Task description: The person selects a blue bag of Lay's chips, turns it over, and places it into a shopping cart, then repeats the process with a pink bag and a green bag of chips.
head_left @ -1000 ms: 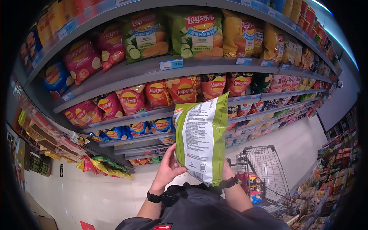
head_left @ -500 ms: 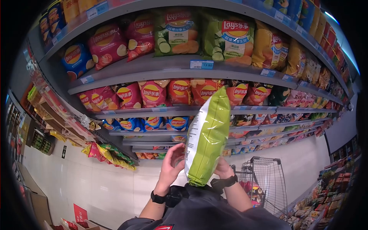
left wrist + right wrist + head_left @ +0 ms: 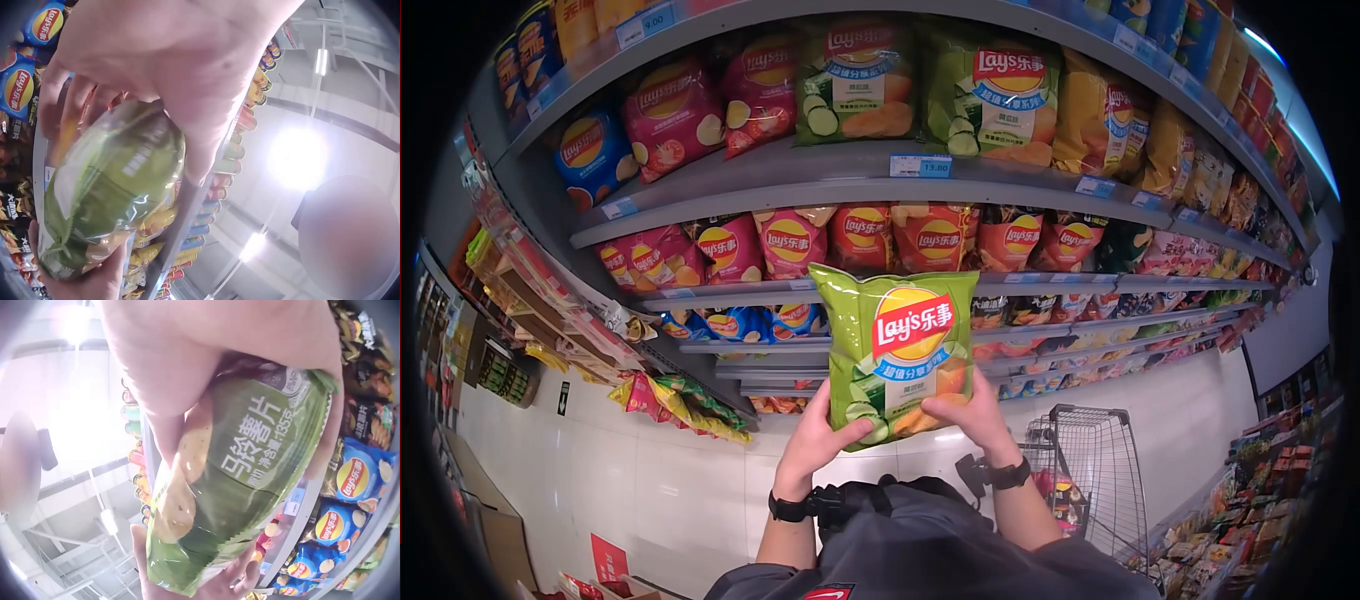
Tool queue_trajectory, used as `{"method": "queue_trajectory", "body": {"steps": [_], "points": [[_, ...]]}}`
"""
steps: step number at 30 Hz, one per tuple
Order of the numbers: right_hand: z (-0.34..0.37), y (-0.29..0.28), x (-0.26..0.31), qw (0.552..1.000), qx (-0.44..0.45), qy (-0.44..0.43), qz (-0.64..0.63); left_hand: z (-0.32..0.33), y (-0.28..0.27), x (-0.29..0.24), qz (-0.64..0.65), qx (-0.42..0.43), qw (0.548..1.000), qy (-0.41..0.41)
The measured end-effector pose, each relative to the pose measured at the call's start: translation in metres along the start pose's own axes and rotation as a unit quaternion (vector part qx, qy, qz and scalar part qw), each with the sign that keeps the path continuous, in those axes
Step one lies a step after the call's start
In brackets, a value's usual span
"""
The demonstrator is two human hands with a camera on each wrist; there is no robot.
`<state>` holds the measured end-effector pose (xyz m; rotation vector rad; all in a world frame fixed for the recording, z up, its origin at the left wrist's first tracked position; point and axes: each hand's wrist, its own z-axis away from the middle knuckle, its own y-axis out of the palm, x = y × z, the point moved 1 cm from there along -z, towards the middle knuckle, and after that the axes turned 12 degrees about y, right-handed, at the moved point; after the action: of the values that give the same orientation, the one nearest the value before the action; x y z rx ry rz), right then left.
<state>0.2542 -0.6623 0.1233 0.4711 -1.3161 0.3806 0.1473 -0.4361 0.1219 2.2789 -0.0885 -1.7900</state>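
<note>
A green Lay's bag (image 3: 900,350) is held upright in front of the body, its printed front with logo and cucumber slices facing the head camera. The left hand (image 3: 818,432) grips its lower left side, thumb on the front. The right hand (image 3: 975,415) grips the lower right side, thumb also on the front; the fingers behind the bag are hidden in the head view. In the left wrist view the bag (image 3: 119,175) lies between the left hand (image 3: 156,56) and the other hand. The right wrist view shows the bag's underside (image 3: 250,456) beneath the right hand (image 3: 206,356).
Shelves (image 3: 830,170) of chip bags span the view, with green bags (image 3: 990,100) on an upper level and a price tag (image 3: 920,166) below them. At the right stands a wire shopping cart (image 3: 1095,480) holding some bags. Hanging snacks (image 3: 670,405) are at left above pale floor.
The green bag has turned from its text-covered back, through its side edge, to its front. Both hands now grip its lower sides with thumbs on the front.
</note>
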Motion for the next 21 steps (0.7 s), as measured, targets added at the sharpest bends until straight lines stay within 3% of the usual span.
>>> {"method": "queue_trajectory", "body": {"steps": [4, 15, 20, 21], "points": [[0.007, -0.004, 0.007, 0.996, -0.027, -0.043, 0.074, -0.01, 0.015, 0.003, -0.028, -0.03, 0.999, 0.027], [-0.002, -0.018, -0.004, 0.998, -0.024, -0.053, -0.029, -0.022, 0.026, 0.014, -0.018, -0.058, 0.998, 0.032], [0.002, -0.024, -0.004, 0.995, -0.054, -0.084, -0.003, -0.027, 0.024, 0.023, 0.001, -0.064, 0.995, 0.075], [0.004, -0.025, -0.002, 0.996, -0.049, -0.066, -0.045, -0.028, 0.024, 0.024, 0.004, -0.067, 0.994, 0.087]]}}
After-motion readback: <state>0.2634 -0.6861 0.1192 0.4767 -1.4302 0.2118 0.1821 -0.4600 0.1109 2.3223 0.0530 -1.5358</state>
